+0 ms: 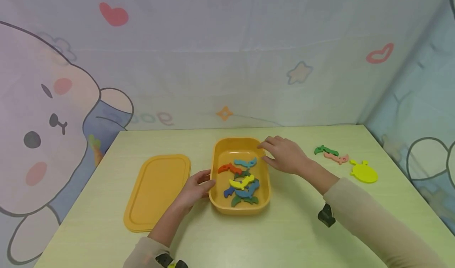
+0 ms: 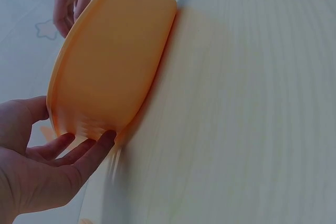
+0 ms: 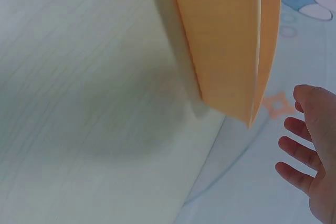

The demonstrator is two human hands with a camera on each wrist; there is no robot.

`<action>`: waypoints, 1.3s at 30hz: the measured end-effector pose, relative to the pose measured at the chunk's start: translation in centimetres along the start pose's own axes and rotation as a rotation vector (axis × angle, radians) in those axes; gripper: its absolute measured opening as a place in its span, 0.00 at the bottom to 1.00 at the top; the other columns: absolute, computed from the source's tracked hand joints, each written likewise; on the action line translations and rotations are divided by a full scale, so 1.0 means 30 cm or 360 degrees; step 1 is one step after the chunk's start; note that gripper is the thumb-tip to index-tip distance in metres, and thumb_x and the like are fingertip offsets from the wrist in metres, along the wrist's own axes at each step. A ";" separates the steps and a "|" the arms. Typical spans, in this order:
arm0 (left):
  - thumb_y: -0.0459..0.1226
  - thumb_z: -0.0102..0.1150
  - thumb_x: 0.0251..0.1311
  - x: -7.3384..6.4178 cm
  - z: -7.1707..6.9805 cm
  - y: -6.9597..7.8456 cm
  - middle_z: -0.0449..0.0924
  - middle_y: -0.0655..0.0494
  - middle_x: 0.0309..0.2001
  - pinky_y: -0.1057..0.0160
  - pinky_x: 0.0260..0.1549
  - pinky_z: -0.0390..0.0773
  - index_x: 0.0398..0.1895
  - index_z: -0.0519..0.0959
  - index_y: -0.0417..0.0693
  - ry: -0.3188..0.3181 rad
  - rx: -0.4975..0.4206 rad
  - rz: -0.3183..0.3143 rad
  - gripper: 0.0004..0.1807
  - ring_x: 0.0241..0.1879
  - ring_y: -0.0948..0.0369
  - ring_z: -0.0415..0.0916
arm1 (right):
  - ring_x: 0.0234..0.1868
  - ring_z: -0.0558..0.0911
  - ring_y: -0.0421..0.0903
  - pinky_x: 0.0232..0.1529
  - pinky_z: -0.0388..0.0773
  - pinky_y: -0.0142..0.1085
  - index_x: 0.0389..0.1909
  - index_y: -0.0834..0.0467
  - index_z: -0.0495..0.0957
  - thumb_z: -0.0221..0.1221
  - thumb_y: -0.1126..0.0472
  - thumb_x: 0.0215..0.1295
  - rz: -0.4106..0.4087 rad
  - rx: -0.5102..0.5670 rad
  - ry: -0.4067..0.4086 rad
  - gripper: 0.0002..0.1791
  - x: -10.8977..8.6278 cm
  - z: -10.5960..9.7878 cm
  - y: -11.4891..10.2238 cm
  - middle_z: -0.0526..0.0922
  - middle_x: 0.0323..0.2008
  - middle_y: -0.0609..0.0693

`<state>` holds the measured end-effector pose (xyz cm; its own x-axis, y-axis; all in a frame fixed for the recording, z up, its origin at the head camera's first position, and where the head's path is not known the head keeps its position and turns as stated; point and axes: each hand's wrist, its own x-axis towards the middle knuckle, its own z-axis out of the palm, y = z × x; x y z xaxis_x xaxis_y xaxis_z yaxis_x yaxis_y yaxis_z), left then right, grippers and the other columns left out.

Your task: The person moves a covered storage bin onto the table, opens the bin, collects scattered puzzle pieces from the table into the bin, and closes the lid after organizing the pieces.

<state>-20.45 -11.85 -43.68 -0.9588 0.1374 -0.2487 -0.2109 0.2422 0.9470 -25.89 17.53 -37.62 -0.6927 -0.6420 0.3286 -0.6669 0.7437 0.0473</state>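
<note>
A yellow-orange plastic box (image 1: 239, 211) stands in the middle of the table with several colourful animal-shaped pieces inside. Among them are a red piece (image 1: 229, 168), a light blue one (image 1: 245, 163) and a yellow one (image 1: 241, 182), some overlapping. My left hand (image 1: 195, 189) grips the box's left side, its thumb at the rim and its fingers against the outer wall, as the left wrist view shows. Beside the far right corner is my right hand (image 1: 286, 155), fingers loosely bent and holding nothing. The right wrist view shows a gap between this hand (image 3: 317, 150) and the box.
A flat yellow-orange lid (image 1: 158, 191) lies on the table left of the box. At the right lie a green piece (image 1: 326, 150), a pink piece (image 1: 335, 157) and a bright yellow turtle-like piece (image 1: 364, 172). A printed cloth (image 1: 227, 62) hangs behind the table.
</note>
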 end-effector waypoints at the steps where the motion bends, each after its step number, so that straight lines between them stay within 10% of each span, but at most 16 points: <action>1: 0.38 0.53 0.62 0.000 0.000 -0.001 0.69 0.43 0.58 0.59 0.43 0.80 0.64 0.64 0.43 0.0001 -0.0002 0.0000 0.27 0.49 0.53 0.74 | 0.39 0.78 0.50 0.31 0.77 0.40 0.49 0.54 0.76 0.61 0.54 0.58 0.0005 -0.0005 0.0012 0.18 -0.005 0.000 0.013 0.78 0.43 0.50; 39: 0.38 0.53 0.62 0.000 -0.002 -0.008 0.67 0.43 0.59 0.59 0.43 0.79 0.64 0.64 0.43 -0.0007 -0.0047 0.0011 0.27 0.50 0.54 0.74 | 0.43 0.76 0.58 0.30 0.76 0.47 0.52 0.60 0.72 0.55 0.57 0.62 0.0617 0.0018 -0.0180 0.19 -0.277 0.018 0.369 0.75 0.47 0.60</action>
<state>-20.42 -11.95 -43.90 -0.9594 0.1431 -0.2430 -0.2100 0.2130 0.9542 -27.68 30.99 -40.34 -0.9190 -0.3311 0.2141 -0.3526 0.9331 -0.0707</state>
